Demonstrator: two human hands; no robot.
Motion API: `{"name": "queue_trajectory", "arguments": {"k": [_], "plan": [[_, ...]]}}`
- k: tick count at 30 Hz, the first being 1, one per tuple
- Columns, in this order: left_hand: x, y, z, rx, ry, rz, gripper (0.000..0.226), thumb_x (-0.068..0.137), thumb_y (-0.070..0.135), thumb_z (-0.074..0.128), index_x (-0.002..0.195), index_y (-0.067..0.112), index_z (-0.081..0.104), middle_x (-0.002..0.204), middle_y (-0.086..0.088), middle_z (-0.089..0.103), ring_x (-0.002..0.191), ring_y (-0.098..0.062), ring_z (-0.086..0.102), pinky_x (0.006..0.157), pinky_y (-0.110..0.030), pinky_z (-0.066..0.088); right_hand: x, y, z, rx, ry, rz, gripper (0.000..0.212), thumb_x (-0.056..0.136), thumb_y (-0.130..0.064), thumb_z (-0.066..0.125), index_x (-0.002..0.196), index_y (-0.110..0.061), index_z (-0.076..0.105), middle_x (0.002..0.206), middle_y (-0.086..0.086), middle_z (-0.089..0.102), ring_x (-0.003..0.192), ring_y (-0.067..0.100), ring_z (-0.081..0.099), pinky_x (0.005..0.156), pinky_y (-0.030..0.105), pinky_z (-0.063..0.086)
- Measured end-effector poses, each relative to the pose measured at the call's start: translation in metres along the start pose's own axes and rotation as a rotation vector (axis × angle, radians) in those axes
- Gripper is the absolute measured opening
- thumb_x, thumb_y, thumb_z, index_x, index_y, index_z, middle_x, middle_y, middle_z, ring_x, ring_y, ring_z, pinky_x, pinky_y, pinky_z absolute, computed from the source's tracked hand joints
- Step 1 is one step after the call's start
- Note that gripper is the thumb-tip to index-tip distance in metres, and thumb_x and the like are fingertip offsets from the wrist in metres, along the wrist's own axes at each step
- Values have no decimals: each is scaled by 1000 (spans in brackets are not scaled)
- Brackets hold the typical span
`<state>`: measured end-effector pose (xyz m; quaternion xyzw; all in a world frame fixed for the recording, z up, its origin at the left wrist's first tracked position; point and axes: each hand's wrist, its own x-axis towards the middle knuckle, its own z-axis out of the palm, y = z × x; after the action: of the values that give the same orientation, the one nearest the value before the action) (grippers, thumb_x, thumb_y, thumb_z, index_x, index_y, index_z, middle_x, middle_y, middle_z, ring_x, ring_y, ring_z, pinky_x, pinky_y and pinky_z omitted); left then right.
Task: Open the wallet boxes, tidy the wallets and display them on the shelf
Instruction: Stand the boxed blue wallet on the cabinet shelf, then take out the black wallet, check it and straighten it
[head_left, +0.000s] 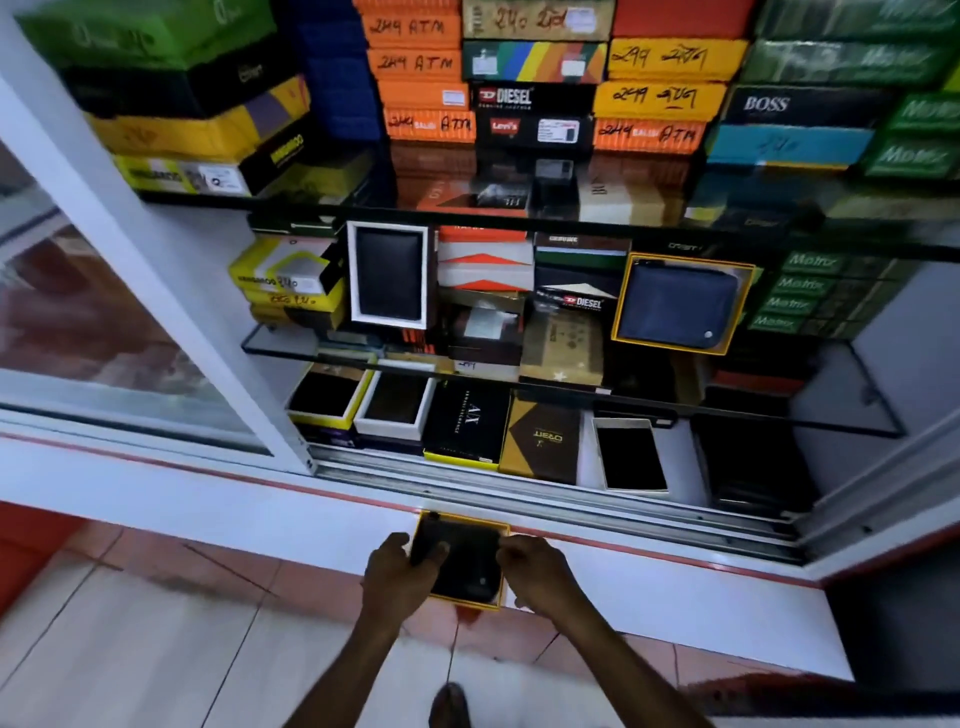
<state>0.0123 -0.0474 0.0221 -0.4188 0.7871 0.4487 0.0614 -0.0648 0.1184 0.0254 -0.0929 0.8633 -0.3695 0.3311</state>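
Nearest, both hands hold an open yellow-rimmed box (464, 601) in front of the cabinet's sill. The left hand (397, 574) grips its left side, thumb pressing the black wallet (460, 558) inside; the right hand (537, 574) pinches the right rim. Farther, on the middle glass shelf (291, 349), a blue wallet (678, 304) stands displayed in a yellow box.

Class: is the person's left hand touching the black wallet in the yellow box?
Touching. The head view shows the left hand with its thumb lying on the black wallet inside the yellow box.
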Motion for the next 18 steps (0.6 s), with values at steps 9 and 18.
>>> {"name": "queue_trajectory", "arguments": {"k": [9, 18], "plan": [[1, 1, 18, -70, -72, 6, 47, 88, 45, 64, 113, 4, 65, 95, 2, 53, 94, -17, 55, 80, -27, 38, 14, 11, 7, 233, 73, 216, 21, 91, -27, 58, 96, -10, 70, 97, 10, 71, 97, 26, 68, 84, 35, 57], [3, 5, 28, -176, -141, -53, 49, 86, 46, 65, 114, 6, 66, 119, -13, 65, 110, -30, 61, 95, -46, 56, 14, 16, 5, 362, 294, 278, 24, 74, -31, 80, 91, -17, 70, 92, -1, 69, 96, 21, 66, 76, 26, 47]]}}
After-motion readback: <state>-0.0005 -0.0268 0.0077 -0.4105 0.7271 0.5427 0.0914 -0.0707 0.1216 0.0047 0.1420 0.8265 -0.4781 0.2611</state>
